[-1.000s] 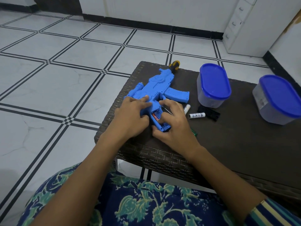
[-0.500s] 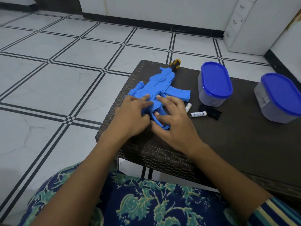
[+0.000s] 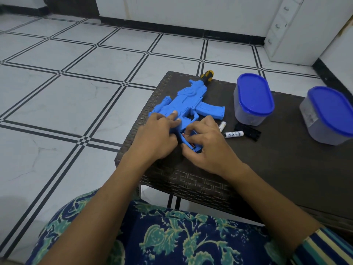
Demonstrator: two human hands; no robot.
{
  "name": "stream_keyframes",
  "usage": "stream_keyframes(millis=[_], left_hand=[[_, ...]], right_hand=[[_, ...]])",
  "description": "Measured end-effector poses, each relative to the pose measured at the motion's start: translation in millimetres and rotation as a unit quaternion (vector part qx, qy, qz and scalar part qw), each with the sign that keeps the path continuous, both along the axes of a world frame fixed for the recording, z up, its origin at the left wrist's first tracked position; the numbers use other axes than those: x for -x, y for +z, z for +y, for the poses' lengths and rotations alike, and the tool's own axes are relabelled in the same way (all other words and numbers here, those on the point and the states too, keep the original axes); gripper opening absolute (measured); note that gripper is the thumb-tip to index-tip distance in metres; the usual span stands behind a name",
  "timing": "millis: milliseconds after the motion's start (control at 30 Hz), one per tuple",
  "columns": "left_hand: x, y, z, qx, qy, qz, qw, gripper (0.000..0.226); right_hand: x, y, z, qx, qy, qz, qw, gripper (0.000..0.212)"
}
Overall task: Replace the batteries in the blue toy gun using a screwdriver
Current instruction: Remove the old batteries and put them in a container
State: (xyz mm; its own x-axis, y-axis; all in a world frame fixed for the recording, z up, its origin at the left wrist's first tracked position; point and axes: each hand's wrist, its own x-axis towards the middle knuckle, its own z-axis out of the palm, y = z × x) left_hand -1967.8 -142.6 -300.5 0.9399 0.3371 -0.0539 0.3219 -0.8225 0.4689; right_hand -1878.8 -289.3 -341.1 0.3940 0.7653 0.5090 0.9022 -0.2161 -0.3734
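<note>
The blue toy gun lies flat on the dark wicker table, barrel pointing away. My left hand presses on its rear body with fingers laid fairly straight. My right hand curls round the gun's grip, thumb under the butt end and fingertips at the open battery compartment, where a bit of red and white shows. Two white batteries lie loose just right of my right hand. The screwdriver's black and yellow handle sticks out behind the gun's muzzle.
A small black plastic piece lies beside the batteries. Two translucent tubs with blue lids stand on the table, one behind the batteries, one at the far right. Tiled floor lies left of the table edge.
My right hand went from lying flat over the grip to curling round it, with fingertips now at the exposed compartment. My left hand stayed on the gun's rear.
</note>
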Motion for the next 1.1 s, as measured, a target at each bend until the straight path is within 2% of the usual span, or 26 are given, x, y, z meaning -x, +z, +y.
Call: stream_keyframes(millis=[367, 467, 600, 833, 933, 1033, 1100], left_hand=[[-1.0, -0.6, -2.2, -0.004, 0.002, 0.002, 1.000, 0.061], [-1.0, -0.8, -2.9, 0.002, 0.000, 0.003, 1.000, 0.063], [-1.8, -2.9, 2.1, 0.015, -0.004, -0.017, 1.000, 0.078], [0.1, -2.3, 3.0, 0.020, -0.013, -0.029, 0.999, 0.073], [0.8, -0.2, 2.4, 0.024, -0.007, -0.017, 1.000, 0.064], [1.1, -0.4, 0.9, 0.019, -0.007, -0.016, 1.000, 0.071], [-0.3, -2.0, 1.0, 0.020, -0.005, -0.014, 1.000, 0.068]], right_hand=[[2.1, 20.9, 11.0, 0.070, 0.024, 0.030, 0.997, 0.034], [4.6, 23.8, 13.7, 0.075, 0.033, 0.036, 0.996, 0.034], [3.9, 26.1, 13.5, 0.078, 0.036, 0.055, 0.995, 0.032], [3.0, 33.8, 13.2, 0.061, 0.038, 0.084, 0.994, 0.024], [-0.2, 39.8, 9.4, 0.051, 0.018, 0.086, 0.995, 0.014], [-3.3, 36.4, 3.7, 0.077, -0.024, 0.082, 0.993, 0.008], [-4.3, 33.0, 1.4, 0.088, -0.047, 0.100, 0.990, 0.011]])
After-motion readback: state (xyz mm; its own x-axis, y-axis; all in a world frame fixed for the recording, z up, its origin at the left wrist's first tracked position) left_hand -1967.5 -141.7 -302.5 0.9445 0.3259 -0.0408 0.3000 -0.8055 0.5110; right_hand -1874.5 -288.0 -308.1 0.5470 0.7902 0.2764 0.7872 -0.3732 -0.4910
